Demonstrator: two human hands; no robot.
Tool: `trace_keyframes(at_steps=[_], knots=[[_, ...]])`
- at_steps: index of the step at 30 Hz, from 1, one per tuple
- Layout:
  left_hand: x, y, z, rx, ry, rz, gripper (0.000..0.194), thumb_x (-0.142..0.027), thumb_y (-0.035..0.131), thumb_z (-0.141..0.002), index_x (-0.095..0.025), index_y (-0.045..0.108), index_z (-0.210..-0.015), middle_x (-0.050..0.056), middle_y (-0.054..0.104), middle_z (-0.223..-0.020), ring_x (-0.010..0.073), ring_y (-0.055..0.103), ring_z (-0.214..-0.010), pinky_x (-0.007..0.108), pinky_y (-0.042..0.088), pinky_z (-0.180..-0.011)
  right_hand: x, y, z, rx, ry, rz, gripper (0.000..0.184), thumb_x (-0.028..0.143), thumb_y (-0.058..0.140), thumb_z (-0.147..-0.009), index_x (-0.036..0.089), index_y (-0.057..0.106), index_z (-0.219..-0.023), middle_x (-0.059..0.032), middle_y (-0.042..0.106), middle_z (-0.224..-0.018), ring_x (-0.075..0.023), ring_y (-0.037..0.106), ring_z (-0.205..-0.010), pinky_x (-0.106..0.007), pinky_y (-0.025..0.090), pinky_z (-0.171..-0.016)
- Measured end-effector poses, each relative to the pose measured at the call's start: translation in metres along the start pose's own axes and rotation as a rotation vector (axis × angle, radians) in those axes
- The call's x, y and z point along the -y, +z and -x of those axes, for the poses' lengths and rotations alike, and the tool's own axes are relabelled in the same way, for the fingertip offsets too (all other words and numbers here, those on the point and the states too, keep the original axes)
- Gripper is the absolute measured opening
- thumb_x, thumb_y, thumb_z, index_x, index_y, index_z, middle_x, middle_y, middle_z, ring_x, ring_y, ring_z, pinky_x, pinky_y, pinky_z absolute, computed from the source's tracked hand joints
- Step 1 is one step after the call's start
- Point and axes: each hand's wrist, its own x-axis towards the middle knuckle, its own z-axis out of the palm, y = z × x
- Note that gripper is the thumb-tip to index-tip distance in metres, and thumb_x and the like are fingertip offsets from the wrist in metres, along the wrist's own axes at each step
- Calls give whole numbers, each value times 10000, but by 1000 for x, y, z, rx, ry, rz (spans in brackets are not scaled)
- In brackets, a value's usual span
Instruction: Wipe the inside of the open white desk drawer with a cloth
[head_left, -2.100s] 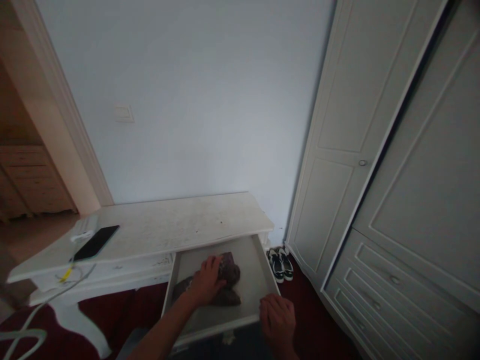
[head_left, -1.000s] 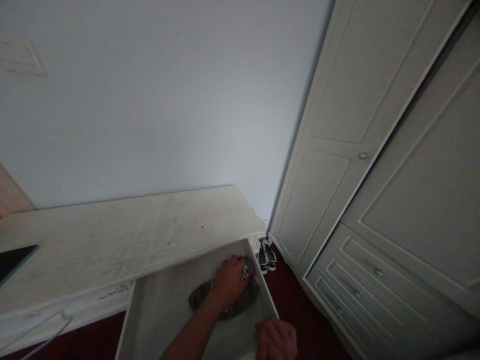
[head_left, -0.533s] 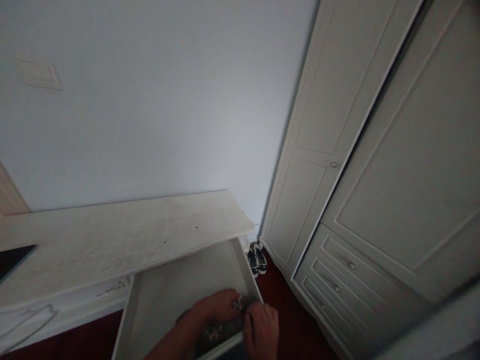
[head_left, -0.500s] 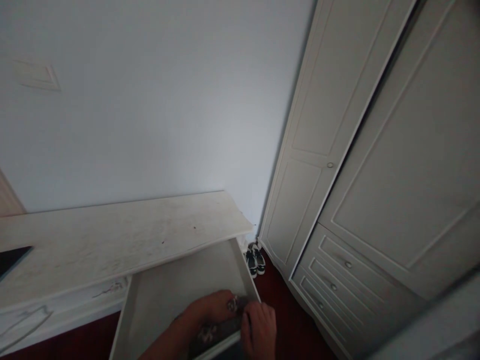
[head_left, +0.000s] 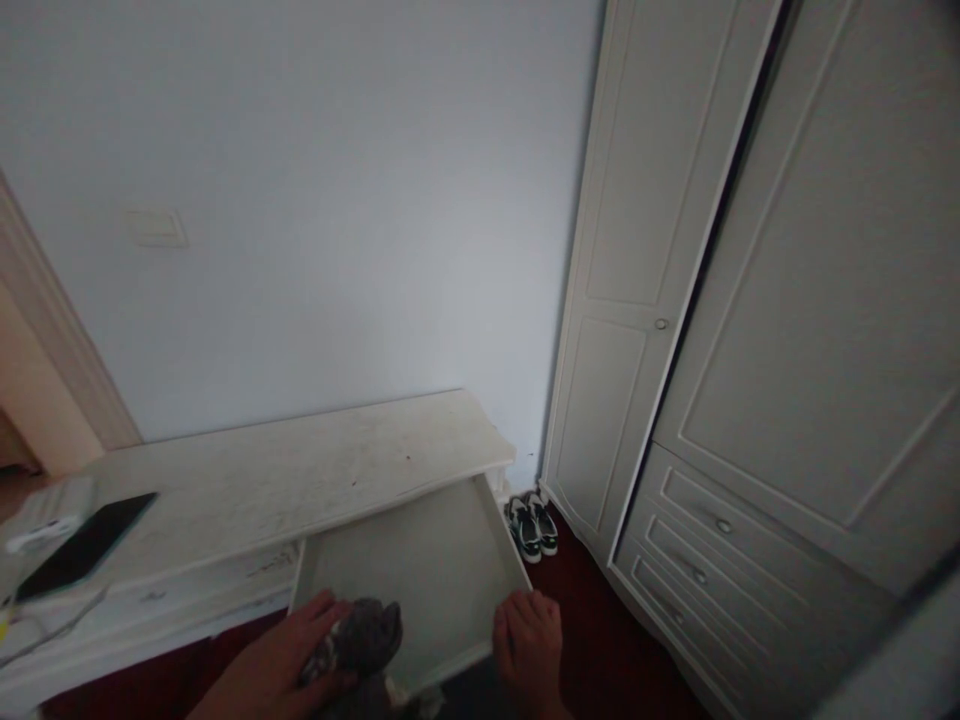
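Note:
My left hand (head_left: pixel 281 655) is closed round a dark grey patterned cloth bundle (head_left: pixel 367 637), perhaps rolled socks, at the near left side of the pulled-out drawer (head_left: pixel 420 570). More dark cloth shows below it at the bottom of the view, partly hidden. My right hand (head_left: pixel 529 635) has its fingers curled over the front right corner of the drawer. The drawer's pale bottom and side walls are visible between my hands.
The drawer belongs to a long white cabinet (head_left: pixel 300 465) against the wall. A black tablet-like slab (head_left: pixel 86 545) and a white box (head_left: pixel 52 510) lie on its left end. Sneakers (head_left: pixel 532 525) stand on the red floor beside a tall white wardrobe (head_left: pixel 607 400).
My left hand has moved from the drawer's front right corner to its left side, carrying the grey cloth bundle. My right hand stays on the corner. The view has turned slightly left.

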Motion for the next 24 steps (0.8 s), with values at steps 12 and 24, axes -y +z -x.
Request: trace_keyframes(at_steps=[12,24], knots=[[-118,35,-12,74,56,-200,625,-547,590,-922,-237,614,-1465,171,624,-1479,393,585,-1341,556,478,-1102,4,-1,3,-42,7,-3,325,177,451,-1059,219,562,-756,-6,606,-683,-205,535,-728,-383,330,-785],[-128,60,-32,32,174,-16,650,-402,668,-835,-342,585,-1477,111,559,-1538,349,530,-1387,503,417,-1166,-15,-6,11,31,-116,-80,278,133,417,-1040,247,662,-975,-5,770,-922,-197,672,-864,-384,361,-867]])
